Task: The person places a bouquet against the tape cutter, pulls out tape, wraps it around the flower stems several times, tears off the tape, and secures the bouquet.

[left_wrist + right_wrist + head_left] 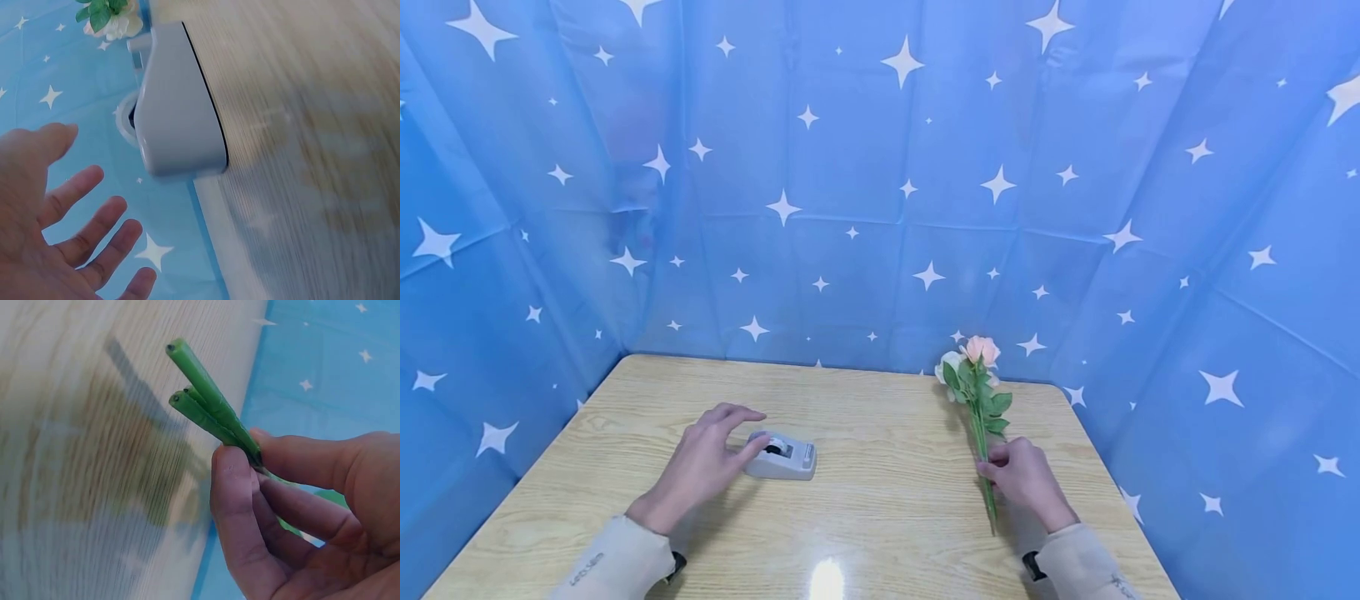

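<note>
A grey tape dispenser [782, 460] with a roll of tape in it stands on the table at left of centre. Beside it hovers my left hand [703, 457], fingers spread and nothing in its grasp; the left wrist view shows the hand [59, 225] apart from the dispenser [178, 106]. My right hand [1024, 477] pinches the green stems [209, 403] of a small bunch of flowers between thumb and fingers. Its pink bloom [982, 350], a white bloom [950, 365] and green leaves [998, 406] point toward the far edge. Three stem ends stick out past the fingertips.
The wooden table [880, 508] ends at the back against a blue curtain [865, 167] with white stars. More curtain hangs along both sides. Light glares off the tabletop near the front.
</note>
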The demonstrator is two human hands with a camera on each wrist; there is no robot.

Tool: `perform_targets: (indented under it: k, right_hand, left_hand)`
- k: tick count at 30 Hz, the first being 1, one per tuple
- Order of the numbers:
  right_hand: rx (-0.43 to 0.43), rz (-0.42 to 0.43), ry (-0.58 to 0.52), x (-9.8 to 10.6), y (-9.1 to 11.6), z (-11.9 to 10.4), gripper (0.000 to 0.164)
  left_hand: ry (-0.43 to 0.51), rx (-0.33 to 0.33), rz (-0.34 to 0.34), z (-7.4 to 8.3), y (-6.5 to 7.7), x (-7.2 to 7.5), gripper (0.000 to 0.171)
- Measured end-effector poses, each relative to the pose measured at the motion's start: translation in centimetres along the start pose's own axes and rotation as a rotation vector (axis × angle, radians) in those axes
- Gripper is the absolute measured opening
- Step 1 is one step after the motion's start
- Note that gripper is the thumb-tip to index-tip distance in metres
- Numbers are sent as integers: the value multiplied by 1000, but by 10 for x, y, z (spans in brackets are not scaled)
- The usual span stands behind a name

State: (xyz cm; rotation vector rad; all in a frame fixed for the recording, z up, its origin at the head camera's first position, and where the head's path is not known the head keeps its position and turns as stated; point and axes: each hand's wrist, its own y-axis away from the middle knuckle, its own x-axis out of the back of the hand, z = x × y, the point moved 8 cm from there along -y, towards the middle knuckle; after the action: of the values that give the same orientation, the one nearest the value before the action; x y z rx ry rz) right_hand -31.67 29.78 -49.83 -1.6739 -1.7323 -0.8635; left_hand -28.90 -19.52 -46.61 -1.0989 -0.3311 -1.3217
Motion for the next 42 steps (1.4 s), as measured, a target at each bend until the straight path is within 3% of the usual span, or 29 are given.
perform_targets:
  k: [10, 14, 20, 31, 35, 39, 42]
  right_hand:
    - [25, 10, 50, 5, -3, 10, 21]
    - [18, 10, 66, 5, -7, 14, 26]
    - [11, 18, 96, 6, -9, 17, 12]
    - [34, 37, 94, 8, -7, 19, 9]
    - [1, 49, 97, 11, -5, 20, 15]
    - [-8, 99, 135, 19, 0, 18, 21]
    - [43, 160, 183, 27, 3, 10, 22]
  left_hand:
    - [-117, 10, -89, -18, 1, 1, 60]
    - [-146, 5, -125, -22, 1, 0, 70]
    - [-176, 13, -179, -25, 5, -1, 83]
    - [-222, 18, -212, -30, 4, -1, 96]
    - [-225, 27, -222, -32, 6, -3, 98]
    - [-230, 28, -226, -33, 9, -2, 100]
    - [-238, 29, -226, -32, 10, -1, 102]
